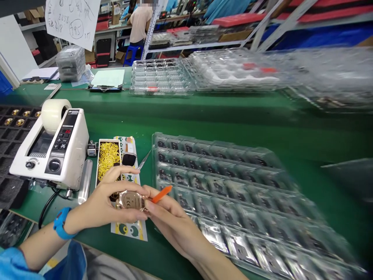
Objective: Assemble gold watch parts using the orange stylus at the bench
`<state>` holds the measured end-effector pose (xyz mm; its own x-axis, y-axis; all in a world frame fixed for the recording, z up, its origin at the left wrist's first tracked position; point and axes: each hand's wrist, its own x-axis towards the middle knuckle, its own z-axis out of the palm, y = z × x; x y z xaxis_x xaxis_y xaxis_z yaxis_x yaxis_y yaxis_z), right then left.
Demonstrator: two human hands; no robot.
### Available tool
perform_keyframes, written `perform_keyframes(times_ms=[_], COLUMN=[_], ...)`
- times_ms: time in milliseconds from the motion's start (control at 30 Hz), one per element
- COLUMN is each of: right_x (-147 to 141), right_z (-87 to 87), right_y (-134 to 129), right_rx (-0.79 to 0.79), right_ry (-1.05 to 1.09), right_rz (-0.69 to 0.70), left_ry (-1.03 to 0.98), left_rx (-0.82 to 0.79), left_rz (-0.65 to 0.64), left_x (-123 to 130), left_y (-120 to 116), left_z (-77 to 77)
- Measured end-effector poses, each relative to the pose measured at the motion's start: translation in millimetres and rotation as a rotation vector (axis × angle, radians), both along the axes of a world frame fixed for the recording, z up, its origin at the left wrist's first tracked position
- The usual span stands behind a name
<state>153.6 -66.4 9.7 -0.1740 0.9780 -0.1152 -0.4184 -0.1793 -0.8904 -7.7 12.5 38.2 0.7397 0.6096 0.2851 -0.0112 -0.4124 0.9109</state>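
Note:
My left hand [116, 200] is closed around a gold-rimmed watch case [131, 201], fingers on its top edge and thumb below. Its back faces me, showing a CE mark and fine print. My right hand [171, 217] pinches at the right end of the case. A slim orange pointed strip [162, 194] sticks out from between its fingers; its other end is hidden. Beneath my hands lies a yellow-and-white patterned sheet [128, 231]. Just beyond them are a box of yellow rubber bands [109, 157], a dark square piece [128, 159] and pointed tweezers [144, 160].
A white tape dispenser [55, 151] stands at left, beside a black compartment tray [8, 155] with gold round parts. A large clear blister tray [233, 194] of dark parts covers the right side. More clear trays [233, 70] stand on the back ledge. A person [141, 23] sits far behind.

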Motion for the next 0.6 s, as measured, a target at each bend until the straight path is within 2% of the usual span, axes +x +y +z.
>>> perform_keyframes(times_ms=[167, 300, 500, 600], right_x=[-6, -7, -16, -12], right_z=[-4.5, 5.2, 19.1, 19.9], right_y=[-1, -2, -4, -5], right_rx=[-0.085, -0.153, -0.259, -0.225], right_ry=[0.142, 0.176, 0.158, 0.057], right_rz=[-0.011, -0.027, -0.059, -0.047], left_ry=[-0.016, -0.073, -0.187, -0.213], left_rx=[0.005, 0.075, 0.363, 0.447], left_rz=[-0.014, -0.003, 0.028, 0.074], left_x=[4, 6, 8, -7], left_y=[-2, -5, -1, -6], left_z=[1.5, -2.8, -18.4, -12.0])
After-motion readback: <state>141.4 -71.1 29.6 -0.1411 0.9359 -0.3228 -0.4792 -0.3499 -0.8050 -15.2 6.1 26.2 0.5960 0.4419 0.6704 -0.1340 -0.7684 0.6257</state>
